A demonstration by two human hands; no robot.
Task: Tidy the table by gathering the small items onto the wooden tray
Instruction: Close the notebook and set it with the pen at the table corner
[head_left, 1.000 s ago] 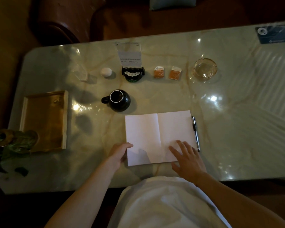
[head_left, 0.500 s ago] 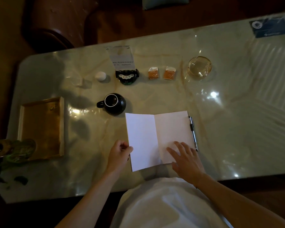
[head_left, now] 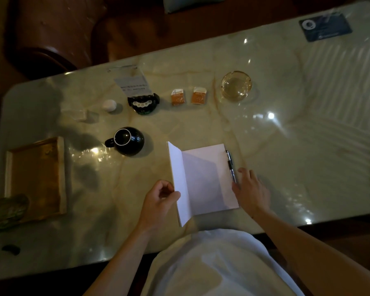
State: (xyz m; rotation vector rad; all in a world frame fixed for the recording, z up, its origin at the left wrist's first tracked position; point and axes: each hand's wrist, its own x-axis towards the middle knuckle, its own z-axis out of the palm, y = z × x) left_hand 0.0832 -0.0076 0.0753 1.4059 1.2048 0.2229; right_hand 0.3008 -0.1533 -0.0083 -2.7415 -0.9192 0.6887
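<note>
Pinching the left leaf of a white notebook (head_left: 203, 180) between thumb and curled fingers, the left hand (head_left: 158, 201) held that leaf lifted and standing nearly upright over the flat right page. The right hand (head_left: 251, 190) lay loosely open at the notebook's 3 o'clock edge, its fingers beside the lower end of a pen (head_left: 230, 165); whether they touched the pen could not be told, and it gripped nothing. The pen lay along the notebook's right side on the marbled desk (head_left: 286, 157).

The wooden tray (head_left: 35, 178) sat at the desk's 9 o'clock end, well apart from the hands, with some green leaves (head_left: 6, 208) overlapping its near corner. A black mug (head_left: 128, 141) stood between tray and notebook, at about 10 o'clock from the notebook. Along the far side ran a row: a small clear block (head_left: 77, 114), a white ball (head_left: 109, 105), a black card stand (head_left: 143, 102) holding a printed card, two orange packets (head_left: 188, 96) side by side, and a glass ashtray (head_left: 236, 86) at 1 o'clock. A dark blue card (head_left: 325, 27) lay at the far right corner.
</note>
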